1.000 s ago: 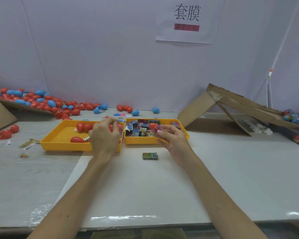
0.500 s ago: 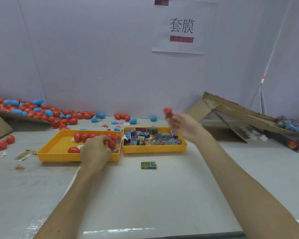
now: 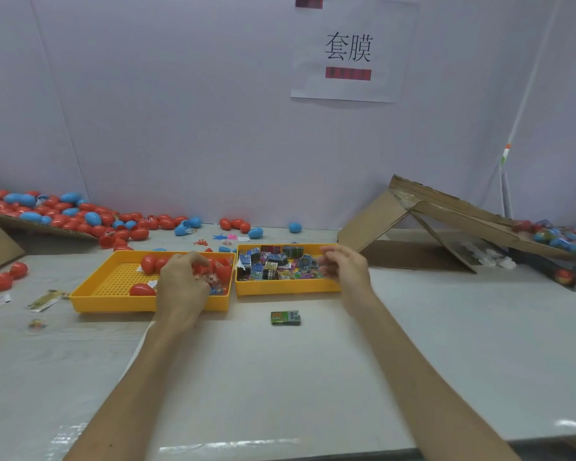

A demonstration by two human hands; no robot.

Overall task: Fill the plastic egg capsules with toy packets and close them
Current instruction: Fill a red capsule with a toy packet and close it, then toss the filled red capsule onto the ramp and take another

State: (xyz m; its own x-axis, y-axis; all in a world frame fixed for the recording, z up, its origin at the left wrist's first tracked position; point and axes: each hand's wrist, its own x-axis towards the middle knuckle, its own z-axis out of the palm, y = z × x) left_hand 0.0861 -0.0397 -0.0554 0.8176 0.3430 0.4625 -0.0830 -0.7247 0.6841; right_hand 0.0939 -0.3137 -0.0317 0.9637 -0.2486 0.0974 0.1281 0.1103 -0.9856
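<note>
One red capsule (image 3: pixel 201 269) clamped in left hand (image 3: pixel 180 289) fingers; right hand (image 3: pixel 348 272) fingers loosely apart.

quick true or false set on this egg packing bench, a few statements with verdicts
1. The left hand is in the left tray, gripping a red capsule. True.
2. The right tray holds blue capsules. False: it holds toy packets.
3. A green packet lies on the table in front of the trays. True.
4. The right hand grips a second red capsule. False: it holds nothing, its fingers loosely curled by the right tray's far end.
</note>
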